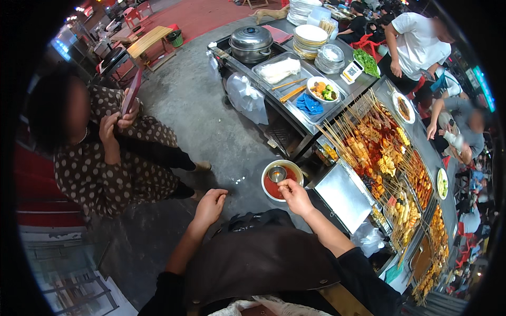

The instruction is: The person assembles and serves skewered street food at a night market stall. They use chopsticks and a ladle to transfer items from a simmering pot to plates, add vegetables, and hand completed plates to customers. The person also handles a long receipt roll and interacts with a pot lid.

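Observation:
My right hand (295, 197) reaches over a white bucket (265, 189) of red-orange liquid (274, 189) on the floor. Its fingers pinch together at a metal ladle (277, 173), whose round bowl shows at the liquid; the handle is mostly hidden. My left hand (209, 205) hangs in the air left of the bucket, loosely curled, with nothing seen in it. To the right of the bucket, a metal lid or panel (343, 197) borders a stall counter loaded with skewered food (367, 146) in reddish sauce.
A person in a dotted garment (118, 170) stands at left, holding up a phone (131, 91). Ahead, a metal cart carries a lidded steamer pot (251, 44), stacked plates (311, 39) and a bowl of food (323, 89). Several people stand or sit beyond the counter.

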`<state>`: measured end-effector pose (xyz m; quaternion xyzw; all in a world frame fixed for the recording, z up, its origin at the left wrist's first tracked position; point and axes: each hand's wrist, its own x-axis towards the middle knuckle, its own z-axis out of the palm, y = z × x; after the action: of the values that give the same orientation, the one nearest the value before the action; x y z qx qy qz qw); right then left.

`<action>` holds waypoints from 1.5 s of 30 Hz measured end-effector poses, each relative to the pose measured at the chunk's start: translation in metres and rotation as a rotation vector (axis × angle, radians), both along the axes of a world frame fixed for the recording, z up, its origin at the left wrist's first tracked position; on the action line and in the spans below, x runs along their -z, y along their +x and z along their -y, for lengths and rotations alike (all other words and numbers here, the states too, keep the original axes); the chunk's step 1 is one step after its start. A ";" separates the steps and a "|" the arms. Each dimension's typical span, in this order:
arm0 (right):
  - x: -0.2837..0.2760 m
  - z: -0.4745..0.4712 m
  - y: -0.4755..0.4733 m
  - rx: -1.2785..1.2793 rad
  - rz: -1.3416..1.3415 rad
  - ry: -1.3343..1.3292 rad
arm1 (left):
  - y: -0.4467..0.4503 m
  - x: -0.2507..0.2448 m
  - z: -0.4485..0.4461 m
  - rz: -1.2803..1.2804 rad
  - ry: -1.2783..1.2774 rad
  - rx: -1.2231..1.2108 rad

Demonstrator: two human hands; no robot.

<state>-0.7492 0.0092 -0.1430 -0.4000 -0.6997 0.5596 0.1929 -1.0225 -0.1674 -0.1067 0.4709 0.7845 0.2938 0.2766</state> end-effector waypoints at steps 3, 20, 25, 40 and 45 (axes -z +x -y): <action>-0.001 -0.038 -0.032 0.019 0.032 -0.026 | -0.025 0.007 -0.006 0.071 -0.021 -0.079; 0.047 -0.446 -0.300 0.234 0.544 0.299 | -0.191 0.065 -0.334 0.381 -0.056 -0.038; 0.058 -0.470 -0.326 0.234 0.494 0.283 | -0.217 0.077 -0.472 0.677 -0.016 -0.034; -0.014 -0.465 -0.322 0.164 0.268 0.622 | -0.240 0.083 -0.662 0.782 -0.437 0.258; -0.019 -0.471 -0.323 0.147 0.300 0.119 | -0.260 0.088 -0.675 0.589 -0.216 0.484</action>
<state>-1.0724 0.4799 -0.1245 -0.5170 -0.7214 0.4356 0.1498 -1.2822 0.5076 -0.1944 0.5058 0.5644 0.2585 0.5990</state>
